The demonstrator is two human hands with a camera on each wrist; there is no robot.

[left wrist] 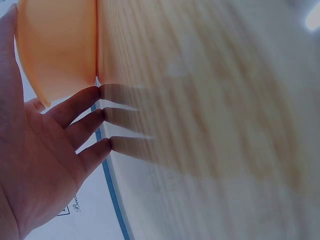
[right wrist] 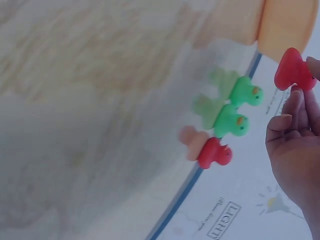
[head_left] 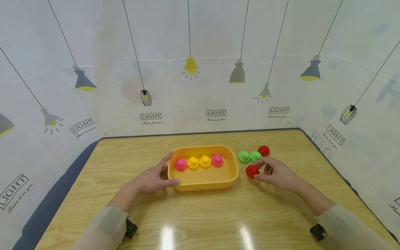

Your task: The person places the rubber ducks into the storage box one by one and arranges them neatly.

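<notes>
My right hand pinches a red rubber duck between thumb and fingertips, to the right of a yellow plastic tub. In the right wrist view that red duck is held off the table. Thumb and forefinger of my left hand touch the tub's left end, the hand spread. The left wrist view shows its other fingertips on the tabletop. Inside the tub, two pink ducks and two yellow ducks form a row.
Two green ducks and another red duck sit on the wooden table, right of the tub and behind my right hand. A white cloth backdrop with printed lamps borders the table's far edge.
</notes>
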